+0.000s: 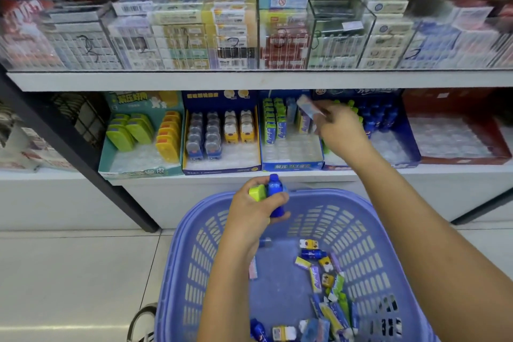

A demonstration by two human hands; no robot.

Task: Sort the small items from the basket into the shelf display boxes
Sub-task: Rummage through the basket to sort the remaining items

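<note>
A purple plastic basket (369, 233) sits on the floor below the shelf, with several small items (322, 280) loose on its bottom. Over its far rim, my left hand (255, 208) grips a small blue bottle (274, 197) and a yellow-green item (257, 192). My right hand (340, 128) reaches up to the lower shelf and pinches a small light-blue packet (308, 107) above the blue display box (291, 165) that holds green and blue tube packs.
More display boxes line the lower shelf: a teal box (138, 169) with green and yellow cases, a dark blue box (222, 168) with toy buses, a bottle box (399, 147) and a red box (458, 159). Clear cases of cartons fill the upper shelf (249, 79). A black post (83, 161) stands at left.
</note>
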